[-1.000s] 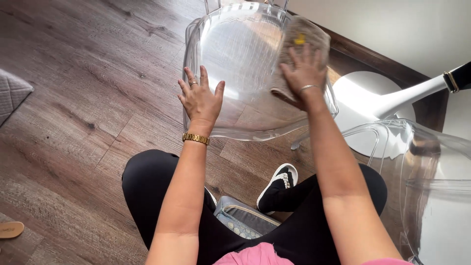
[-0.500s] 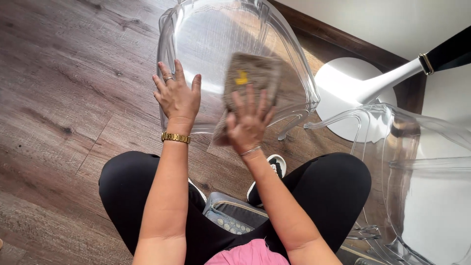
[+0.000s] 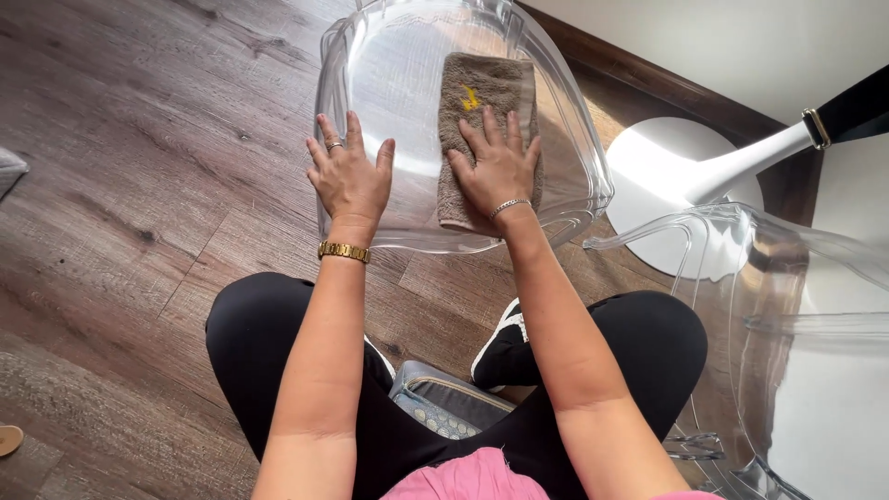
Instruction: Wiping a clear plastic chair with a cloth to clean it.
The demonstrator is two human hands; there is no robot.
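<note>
On the clear chair (image 3: 389,83), a folded brown cloth (image 3: 482,102).

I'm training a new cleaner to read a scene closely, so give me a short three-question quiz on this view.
1. True or false: the right hand lies flat on the folded brown towel with a yellow mark.
2. What does the left hand rest on?
A. the wooden floor
B. the clear plastic chair seat
C. the white round table base
3. Fill in: the left wrist wears a gold ___.

Key: 1 true. 2 B. 3 watch band; the watch face is not visible.
</note>
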